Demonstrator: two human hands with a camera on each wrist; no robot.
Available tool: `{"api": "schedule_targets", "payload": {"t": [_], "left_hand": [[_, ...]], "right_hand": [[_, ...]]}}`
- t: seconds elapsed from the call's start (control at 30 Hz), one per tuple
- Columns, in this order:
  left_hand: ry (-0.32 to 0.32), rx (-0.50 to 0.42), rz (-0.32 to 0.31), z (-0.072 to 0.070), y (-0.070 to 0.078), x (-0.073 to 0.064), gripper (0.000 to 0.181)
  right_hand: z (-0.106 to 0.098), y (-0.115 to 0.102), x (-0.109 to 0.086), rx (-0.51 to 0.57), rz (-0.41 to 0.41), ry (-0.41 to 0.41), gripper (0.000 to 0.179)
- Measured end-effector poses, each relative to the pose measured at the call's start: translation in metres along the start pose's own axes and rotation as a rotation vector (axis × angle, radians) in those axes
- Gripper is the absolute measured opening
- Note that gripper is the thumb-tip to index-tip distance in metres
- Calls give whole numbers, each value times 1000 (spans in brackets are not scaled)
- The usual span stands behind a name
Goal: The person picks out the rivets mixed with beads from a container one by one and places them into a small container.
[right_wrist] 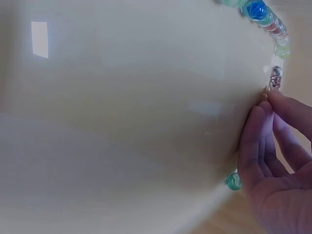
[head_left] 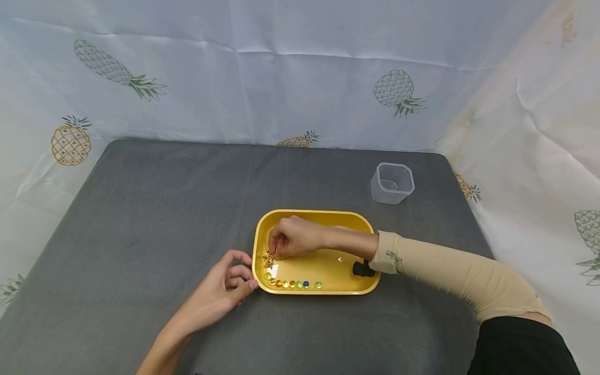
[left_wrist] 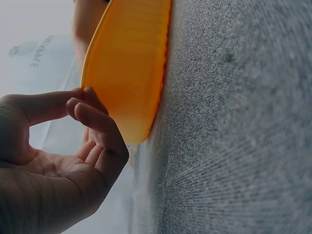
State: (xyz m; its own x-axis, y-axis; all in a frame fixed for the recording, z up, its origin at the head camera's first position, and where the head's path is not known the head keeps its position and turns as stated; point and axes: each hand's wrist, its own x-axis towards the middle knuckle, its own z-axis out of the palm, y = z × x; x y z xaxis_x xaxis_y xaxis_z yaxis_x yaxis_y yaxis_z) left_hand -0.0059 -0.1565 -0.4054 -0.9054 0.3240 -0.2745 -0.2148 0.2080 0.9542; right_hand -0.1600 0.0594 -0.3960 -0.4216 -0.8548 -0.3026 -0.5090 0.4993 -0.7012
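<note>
My right hand reaches into the yellow tray at its left end. Thumb and fingertips pinch at a small shiny gold piece, mostly hidden by the fingers; more small gold pieces lie clustered beside them. In the right wrist view these shiny pieces run along the tray's edge, just past the fingertips. My left hand lies outside the tray's near left corner, fingers loosely bent, the thumb touching the rim. The left wrist view has the fingertips against the tray's orange-looking wall.
A row of coloured glass marbles lines the tray's near side, a blue one among them. A green marble sits below the right hand in its wrist view. A clear plastic tub stands at the back right of the grey table.
</note>
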Motion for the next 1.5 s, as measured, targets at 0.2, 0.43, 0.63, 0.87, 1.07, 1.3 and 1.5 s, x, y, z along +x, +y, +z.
{"api": "schedule_targets", "payload": {"t": [0.2, 0.43, 0.63, 0.87, 1.07, 1.3, 1.5], "left_hand": [[-3, -5, -3, 1, 0, 0, 44], [3, 7, -8, 1, 0, 0, 44], [3, 13, -10, 0, 0, 0, 44], [2, 4, -8, 0, -1, 0, 45], [4, 1, -3, 1, -1, 0, 45], [13, -3, 3, 2, -1, 0, 43], [19, -7, -5, 3, -2, 0, 42]], "right_hand": [[0, 3, 0, 18, -5, -5, 6], [0, 3, -1, 19, -19, -10, 6], [0, 5, -2, 41, -33, -11, 5], [1, 12, -1, 139, -46, -26, 8], [2, 16, 0, 183, -47, -39, 13], [2, 16, 0, 186, -29, -34, 15], [3, 16, -1, 176, -32, -26, 15]]}}
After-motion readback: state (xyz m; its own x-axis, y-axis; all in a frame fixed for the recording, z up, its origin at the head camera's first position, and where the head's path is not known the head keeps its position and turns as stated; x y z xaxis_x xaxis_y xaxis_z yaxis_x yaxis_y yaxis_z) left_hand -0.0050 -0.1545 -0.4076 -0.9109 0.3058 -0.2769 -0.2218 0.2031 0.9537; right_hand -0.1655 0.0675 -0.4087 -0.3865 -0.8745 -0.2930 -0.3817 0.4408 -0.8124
